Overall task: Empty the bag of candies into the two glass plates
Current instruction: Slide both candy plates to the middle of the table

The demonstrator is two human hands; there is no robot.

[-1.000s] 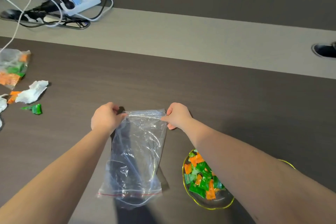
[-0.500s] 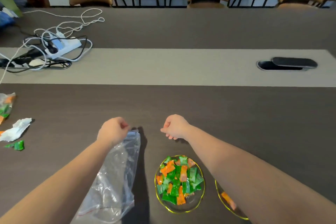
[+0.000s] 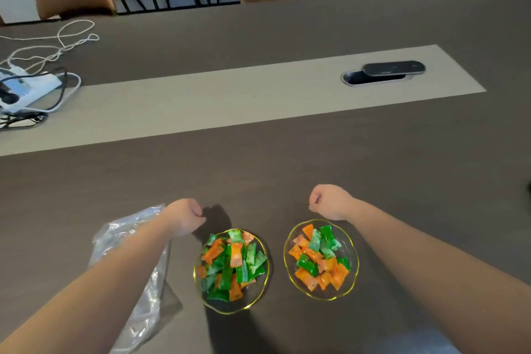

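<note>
Both plates are loaded: the left plate (image 3: pixel 198 282) sits just below and right of the left hand (image 3: pixel 184 217), the right plate (image 3: pixel 355 261) just below the right hand (image 3: pixel 330 202), each heaped with orange and green candies (image 3: pixel 232 263). The bag (image 3: pixel 143 296) lies flat and looks empty, tucked under the left forearm, behind that hand's fingers. Left fingers are curled in loosely and I can't tell if they pinch a bag edge. Right fingers (image 3: pixel 313 200) are curled on nothing, clear of the plate rim.

By my read the pouring is done. What's left, if anything, is letting go of the bag and pulling both hands back off the surface.

Against half a second ago: the left hand no longer holds the bag's top up, the bag has dropped flat, and the second plate, then mostly hidden by the right arm, is now in full view.
</note>
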